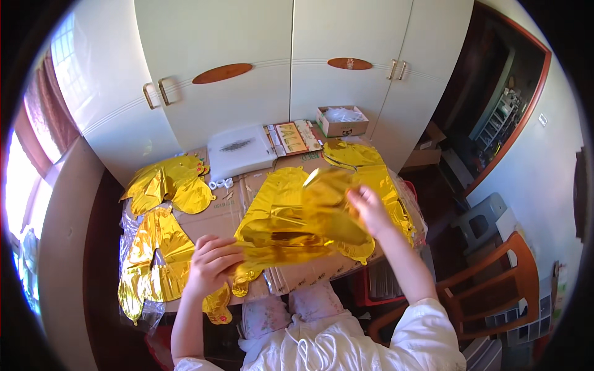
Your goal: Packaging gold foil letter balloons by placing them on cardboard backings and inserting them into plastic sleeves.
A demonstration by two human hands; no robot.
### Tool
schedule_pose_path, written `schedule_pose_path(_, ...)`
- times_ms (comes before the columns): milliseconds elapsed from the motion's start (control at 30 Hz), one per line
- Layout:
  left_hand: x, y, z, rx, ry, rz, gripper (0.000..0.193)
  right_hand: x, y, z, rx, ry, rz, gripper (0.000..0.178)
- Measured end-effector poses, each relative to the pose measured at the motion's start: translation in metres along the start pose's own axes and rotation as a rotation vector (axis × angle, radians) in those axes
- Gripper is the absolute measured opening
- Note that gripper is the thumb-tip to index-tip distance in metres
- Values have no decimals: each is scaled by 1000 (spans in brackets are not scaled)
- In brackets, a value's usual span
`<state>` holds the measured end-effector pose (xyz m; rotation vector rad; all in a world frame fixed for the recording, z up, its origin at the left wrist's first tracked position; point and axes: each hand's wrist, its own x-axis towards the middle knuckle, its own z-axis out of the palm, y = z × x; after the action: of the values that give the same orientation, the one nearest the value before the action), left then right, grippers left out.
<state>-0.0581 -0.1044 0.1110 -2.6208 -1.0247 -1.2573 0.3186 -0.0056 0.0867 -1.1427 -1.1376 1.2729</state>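
Note:
A flat gold foil balloon (331, 216), uninflated and partly blurred, stretches between my two hands above the table. My left hand (213, 263) is closed on its left end, near the table's front edge. My right hand (369, 211) pinches the other end, raised higher and farther out. Under it lies another flat gold foil balloon (281, 188), partly covered by the held one. More foil balloons (164, 244) spread beside my left hand, one hanging over the front edge. Others (387, 185) lie at the right side, beyond my right hand.
Cardboard (218, 215) covers the table. Along its back are a white plastic package (241, 151), a printed card pack (294, 137) and an open box (341, 123) of clear plastic pieces. White rings (221, 184) lie by the far-left foil pile (173, 179). A wooden chair (495, 284) stands at right.

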Motion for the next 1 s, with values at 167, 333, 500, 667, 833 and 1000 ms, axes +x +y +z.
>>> schedule_pose_path(167,-34,-7,-33,32,-53,-162,20,103,-61,-96,-292,275,-246,15)
schedule_pose_path(333,-46,8,4,-7,-207,-121,20,160,-173,-181,-854,896,-689,32)
schedule_pose_path(500,-57,26,15,87,-268,-146,24,143,-278,-164,-922,1107,-1010,26)
schedule_pose_path(667,-74,18,11,185,-222,-287,25,133,-303,-151,-1043,1106,-1248,22)
schedule_pose_path(833,-88,45,37,197,-262,-287,19,107,-191,-107,-1344,395,-1503,5)
schedule_pose_path(1000,-84,66,48,177,-336,-298,17,76,-54,-118,-1378,-114,-1356,15)
